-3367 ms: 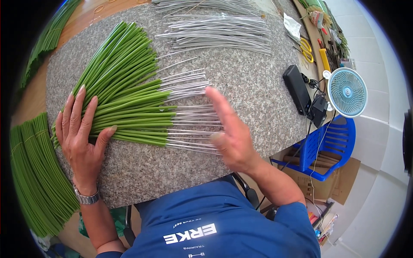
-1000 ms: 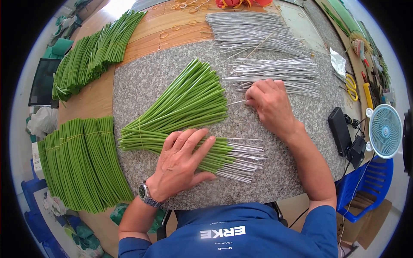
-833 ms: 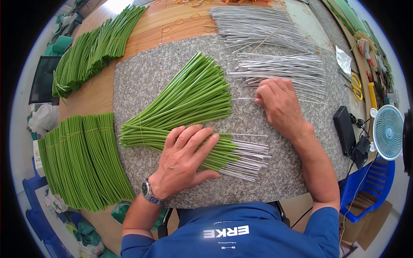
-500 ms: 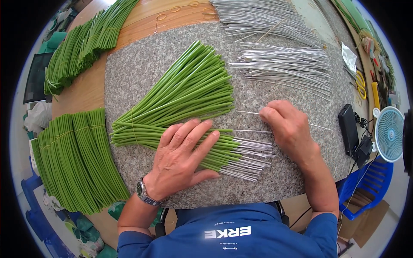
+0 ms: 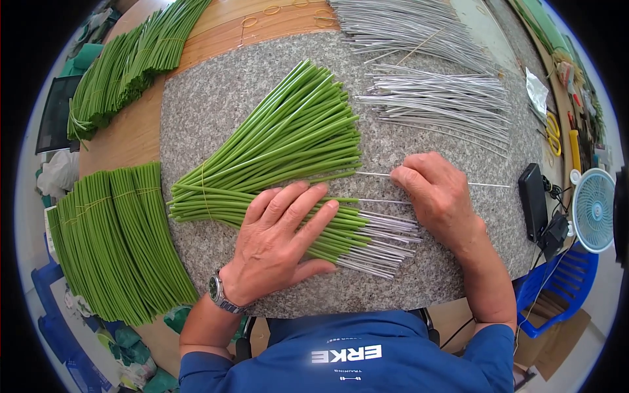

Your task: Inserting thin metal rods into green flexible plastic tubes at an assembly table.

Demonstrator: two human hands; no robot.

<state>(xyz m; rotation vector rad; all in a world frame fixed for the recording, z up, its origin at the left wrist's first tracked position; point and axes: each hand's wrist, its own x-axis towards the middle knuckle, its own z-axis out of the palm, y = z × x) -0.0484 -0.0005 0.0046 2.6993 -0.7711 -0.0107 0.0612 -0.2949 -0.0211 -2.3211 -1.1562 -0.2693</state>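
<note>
A bundle of thin green plastic tubes (image 5: 282, 141), tied with a band at its left end, fans out across the stone slab. My left hand (image 5: 278, 236) lies flat with fingers spread over the nearer tubes, pressing them down. Silvery wires (image 5: 383, 242) stick out of the right ends of those nearer tubes. Between thumb and fingers, my right hand (image 5: 436, 196) pinches a single straight metal wire (image 5: 488, 185). Its left tip meets the end of one green tube just above my left hand's fingertips; whether it is inside the tube I cannot tell.
Loose metal wires (image 5: 436, 98) lie in piles beyond my right hand. More tied green tubes (image 5: 114, 242) rest at the left, others at the far left (image 5: 141, 59). At the right are a black box-shaped device (image 5: 532, 200), yellow-handled scissors (image 5: 553, 134) and a small fan (image 5: 593, 209).
My right hand has brought the wire slightly left, so its tip has gone from just short of the green tubes to a tube's end. My left hand stays on the tubes.
</note>
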